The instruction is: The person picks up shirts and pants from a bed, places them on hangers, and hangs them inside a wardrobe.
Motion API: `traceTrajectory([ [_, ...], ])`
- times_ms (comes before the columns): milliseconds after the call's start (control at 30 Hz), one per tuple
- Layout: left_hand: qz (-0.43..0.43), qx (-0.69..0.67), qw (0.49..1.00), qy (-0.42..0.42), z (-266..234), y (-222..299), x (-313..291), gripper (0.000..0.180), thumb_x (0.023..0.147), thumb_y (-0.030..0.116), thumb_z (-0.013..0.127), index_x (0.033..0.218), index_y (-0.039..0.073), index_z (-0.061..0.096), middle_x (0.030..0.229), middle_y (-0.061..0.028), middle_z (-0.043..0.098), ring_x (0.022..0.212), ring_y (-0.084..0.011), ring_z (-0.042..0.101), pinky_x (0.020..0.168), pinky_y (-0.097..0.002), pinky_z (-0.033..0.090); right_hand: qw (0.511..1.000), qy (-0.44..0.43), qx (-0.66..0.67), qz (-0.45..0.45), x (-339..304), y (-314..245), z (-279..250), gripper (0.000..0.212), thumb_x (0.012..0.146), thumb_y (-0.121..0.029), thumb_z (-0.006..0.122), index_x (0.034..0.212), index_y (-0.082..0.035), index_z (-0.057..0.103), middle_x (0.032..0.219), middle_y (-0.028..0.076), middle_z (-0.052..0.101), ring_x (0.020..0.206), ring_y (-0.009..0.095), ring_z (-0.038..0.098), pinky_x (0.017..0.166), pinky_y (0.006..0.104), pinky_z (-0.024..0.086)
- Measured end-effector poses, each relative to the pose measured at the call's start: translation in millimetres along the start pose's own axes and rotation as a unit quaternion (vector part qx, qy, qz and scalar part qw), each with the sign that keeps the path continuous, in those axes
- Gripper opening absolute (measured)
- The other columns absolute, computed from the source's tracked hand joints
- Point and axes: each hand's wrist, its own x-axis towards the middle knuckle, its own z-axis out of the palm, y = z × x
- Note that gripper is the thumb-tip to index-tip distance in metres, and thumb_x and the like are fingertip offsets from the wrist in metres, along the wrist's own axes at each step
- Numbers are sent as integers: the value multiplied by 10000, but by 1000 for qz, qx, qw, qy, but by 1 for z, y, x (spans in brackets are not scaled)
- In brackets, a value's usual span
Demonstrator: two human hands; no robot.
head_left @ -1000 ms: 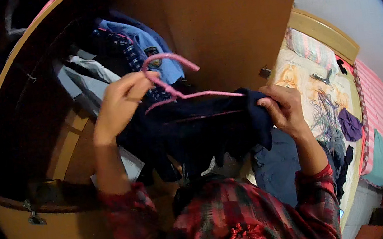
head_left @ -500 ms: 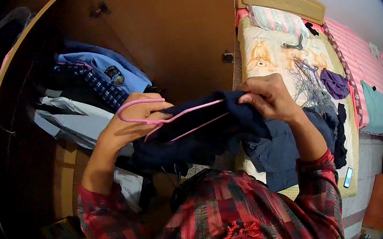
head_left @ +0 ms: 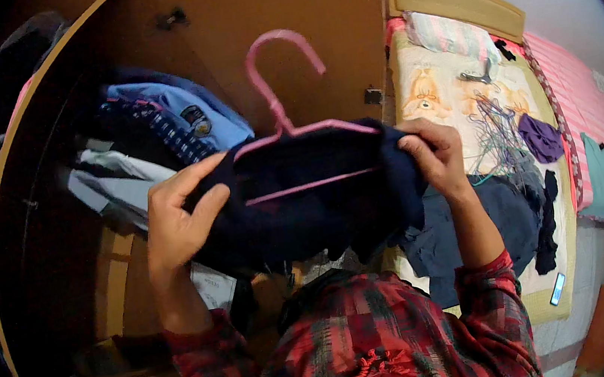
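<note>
Clock directions are taken from the centre of the head view. The dark garment [head_left: 308,237] is at that centre, spreading towards 6, with a pink hanger [head_left: 279,112] set inside its opening. The hanger's hook rises to 12 and curls over towards 1; its sloping arms run beneath the fabric at both ends, and its lower bar crosses the open neck.

The left hand [head_left: 179,220] is at 9 o'clock, holding the garment's near-side end with the fabric between a slightly parted thumb and forefinger; its other fingers are hidden. The right hand [head_left: 440,156] is at 3 o'clock, its thumb and bent fingers closed on the opposite end of the cloth. A red checked shirt [head_left: 379,322] covers the person at 6.

Between 10 and 11 a light blue shirt [head_left: 226,126] with a dark badge hangs in the wardrobe, beside a dark checked garment [head_left: 173,136]. The brown wardrobe door [head_left: 320,28] stands at 12. The bed [head_left: 407,62] stretches from 1 to 4: a striped pillow [head_left: 453,34] near half past 1, a purple cloth [head_left: 539,138] at 3, and a phone [head_left: 558,289] at 4.
</note>
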Motion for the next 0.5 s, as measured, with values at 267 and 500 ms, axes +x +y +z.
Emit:
traceTrajectory([
  [267,-151,-227,962,29,-13,-49,-4,264,835,86,580,1063,-46,601,920,-44,625,819,-90,564,744,-225,459,995,-86,50,2,53,6,14,153,819,-114,593,859,30,624,757,62,627,729,133,578,683,245,450],
  [500,-224,-192,948,121,-10,-46,-26,249,774,34,626,1003,-63,622,884,-50,634,736,-97,577,695,-213,467,967,180,-59,-168,72,19,32,171,839,-109,545,968,-10,599,860,107,587,764,185,564,696,283,449],
])
